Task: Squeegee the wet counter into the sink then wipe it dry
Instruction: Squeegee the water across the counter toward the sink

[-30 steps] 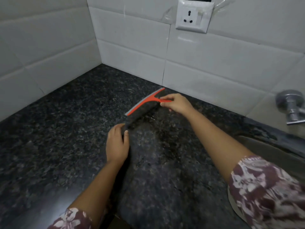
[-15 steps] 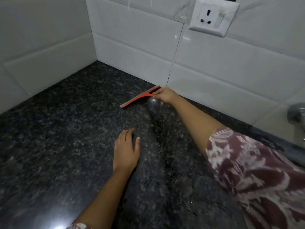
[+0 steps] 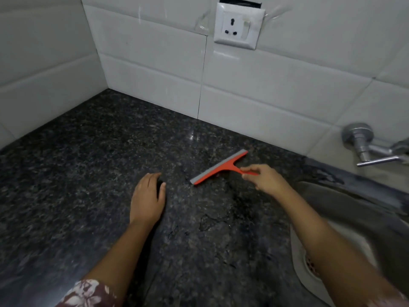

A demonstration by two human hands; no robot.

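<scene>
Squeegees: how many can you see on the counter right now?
1. The squeegee lies on the counter near the back wall, its handle held by the right hand. Nothing else visible.

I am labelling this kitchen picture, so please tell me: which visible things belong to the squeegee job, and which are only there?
Belong to the job:
squeegee, held by the right hand
wet counter
sink
left hand, flat on the counter

Only there:
wall socket
tap
white tiles

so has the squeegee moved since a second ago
Yes. The squeegee, held by the right hand, has shifted right along the counter, away from the corner and toward the sink.
</scene>
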